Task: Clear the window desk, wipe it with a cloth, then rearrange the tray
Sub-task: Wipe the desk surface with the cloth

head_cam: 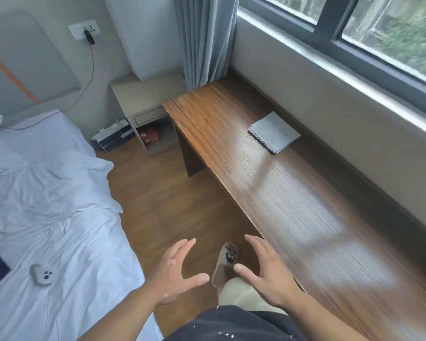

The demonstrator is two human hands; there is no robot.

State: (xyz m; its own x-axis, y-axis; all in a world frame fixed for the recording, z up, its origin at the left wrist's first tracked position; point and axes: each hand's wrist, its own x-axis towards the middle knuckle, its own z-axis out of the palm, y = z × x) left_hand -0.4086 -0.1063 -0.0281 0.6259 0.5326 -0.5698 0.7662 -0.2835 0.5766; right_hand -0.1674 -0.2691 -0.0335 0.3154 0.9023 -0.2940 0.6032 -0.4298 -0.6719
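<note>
Along the window wall runs the wooden worktop (268,168), bare except for a folded grey cloth (274,132) lying flat near its far end. I see both hands low in the foreground, fingers spread, holding nothing. My right hand (268,269) hovers at the worktop's near edge, nearer the cloth than my left hand (175,269). The cloth lies well ahead, slightly rightward.

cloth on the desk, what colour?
Light grey-blue cloth, scalloped edge; head view.
</note>
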